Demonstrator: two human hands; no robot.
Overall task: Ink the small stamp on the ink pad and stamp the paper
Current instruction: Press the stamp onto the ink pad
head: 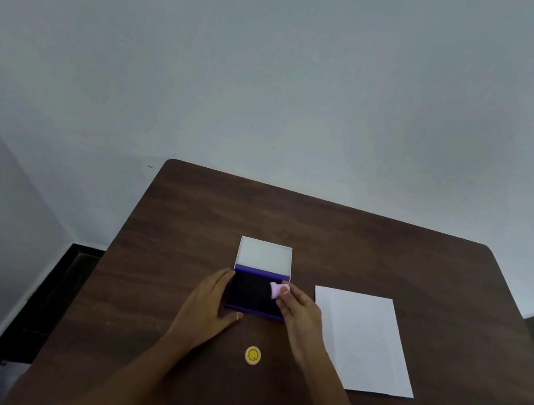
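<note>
1. Bench (421, 270): dark brown wood grain, with rounded far corners, set against a pale grey wall (279, 65).
2. Pad (254, 292): the ink pad sits near the middle of the bench in a purple case, its dark inked face up. Its lid (264, 254) is thrown back on the far side, showing a white inner face.
3. Left hand (209, 301): it lies flat with fingers stretched out along the left edge of the pad, the fingertips at the far left corner and the thumb reaching along the near edge. It is spread open and grips nothing; it seems to touch the case.
4. Right hand (298, 311): it comes in from the right side of the pad, and its thumb and fingertips are pinched on the stamp.
5. Stamp (278, 290): small and pale pink, it is over the right part of the inked face. I cannot tell whether its base touches the ink or sits just above it.
6. Paper (364, 341): a white sheet lies flat on the bench to the right of the pad, just beside the right forearm, with no mark that I can make out.
7. Disc (252, 355): a small yellow round piece with a smiling face lies on the bench nearer the person, between the two forearms, apart from the pad.
</note>
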